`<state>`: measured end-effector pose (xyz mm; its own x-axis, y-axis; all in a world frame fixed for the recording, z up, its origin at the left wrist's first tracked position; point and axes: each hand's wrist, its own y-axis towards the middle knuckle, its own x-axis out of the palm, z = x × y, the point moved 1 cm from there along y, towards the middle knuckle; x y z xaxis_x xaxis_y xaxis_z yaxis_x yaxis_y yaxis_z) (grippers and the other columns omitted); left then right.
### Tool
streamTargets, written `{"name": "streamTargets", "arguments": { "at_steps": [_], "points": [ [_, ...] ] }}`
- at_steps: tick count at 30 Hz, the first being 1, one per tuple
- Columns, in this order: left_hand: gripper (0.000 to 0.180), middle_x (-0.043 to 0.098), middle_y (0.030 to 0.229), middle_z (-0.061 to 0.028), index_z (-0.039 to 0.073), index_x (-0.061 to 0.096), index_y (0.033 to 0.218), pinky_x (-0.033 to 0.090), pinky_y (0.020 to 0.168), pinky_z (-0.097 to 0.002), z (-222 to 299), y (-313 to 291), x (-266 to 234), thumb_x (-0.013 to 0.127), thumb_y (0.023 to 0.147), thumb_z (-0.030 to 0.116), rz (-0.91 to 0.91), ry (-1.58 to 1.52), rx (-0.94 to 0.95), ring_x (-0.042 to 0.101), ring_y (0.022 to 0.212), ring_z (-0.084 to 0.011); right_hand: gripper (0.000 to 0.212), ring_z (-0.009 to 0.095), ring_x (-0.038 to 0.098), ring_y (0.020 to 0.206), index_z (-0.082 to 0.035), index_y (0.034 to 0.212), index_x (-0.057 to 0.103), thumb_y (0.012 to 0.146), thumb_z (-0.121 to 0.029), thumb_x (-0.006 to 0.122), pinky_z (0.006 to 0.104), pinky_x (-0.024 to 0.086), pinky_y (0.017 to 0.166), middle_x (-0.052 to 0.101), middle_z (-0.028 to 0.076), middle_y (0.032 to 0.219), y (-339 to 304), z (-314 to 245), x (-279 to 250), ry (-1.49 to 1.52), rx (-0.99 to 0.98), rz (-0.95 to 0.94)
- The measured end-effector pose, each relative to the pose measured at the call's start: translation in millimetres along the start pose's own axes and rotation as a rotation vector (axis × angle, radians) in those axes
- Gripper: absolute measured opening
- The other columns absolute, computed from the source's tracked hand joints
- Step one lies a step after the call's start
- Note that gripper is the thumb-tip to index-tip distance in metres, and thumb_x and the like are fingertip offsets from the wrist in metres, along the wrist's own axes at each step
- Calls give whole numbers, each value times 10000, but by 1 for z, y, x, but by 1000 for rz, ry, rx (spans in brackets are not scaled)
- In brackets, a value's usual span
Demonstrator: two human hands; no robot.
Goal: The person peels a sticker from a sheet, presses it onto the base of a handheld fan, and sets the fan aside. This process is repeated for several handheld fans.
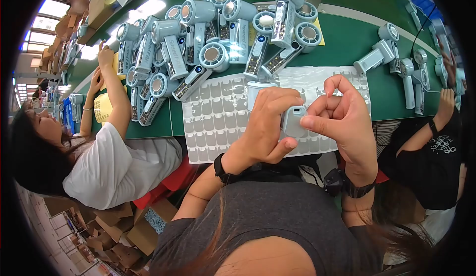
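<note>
My left hand [265, 125] is closed around a light-blue handheld fan [294, 123], with its rounded end and small dark port facing me. The hand covers most of the fan's body. At that end's right edge, my right hand [349, 122] has its thumb pressed in and its fingers curled. Anything between those fingertips is too small to make out. Below both hands lies a white sheet of grey rounded stickers [213, 122], with several stickers peeled back or gone in places. Another light-blue part [255, 91] shows just beyond my left hand.
Several light-blue handheld fans [213, 55] with clear handles are piled across the green table [342, 48]. More fans [382, 55] lie at the right. A co-worker in white [119, 167] sits at left, another in black [426, 162] at right. Cardboard boxes [119, 226] stand lower left.
</note>
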<state>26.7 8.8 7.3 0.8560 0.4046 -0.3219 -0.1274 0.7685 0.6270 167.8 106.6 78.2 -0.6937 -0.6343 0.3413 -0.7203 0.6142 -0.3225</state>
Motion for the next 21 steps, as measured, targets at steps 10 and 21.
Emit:
{"name": "streamTargets", "arguments": {
  "at_steps": [10,21],
  "points": [
    [433,550,1100,-184,21,457,1191,357,886,-436,3,2,0,581,840,242,-21,15,8,518,977,-337,456,-28,391,535,-80,946,383,713,5,766,139,296,467,656,55,743,-5,0,3,-221,-101,70],
    [500,541,1112,-179,22,432,1216,362,901,-443,0,-4,6,648,795,182,-25,34,37,526,968,-334,433,-15,436,556,-93,987,431,720,24,750,145,308,488,581,-7,688,11,-1,-18,-402,-23,-48]
  ]
}}
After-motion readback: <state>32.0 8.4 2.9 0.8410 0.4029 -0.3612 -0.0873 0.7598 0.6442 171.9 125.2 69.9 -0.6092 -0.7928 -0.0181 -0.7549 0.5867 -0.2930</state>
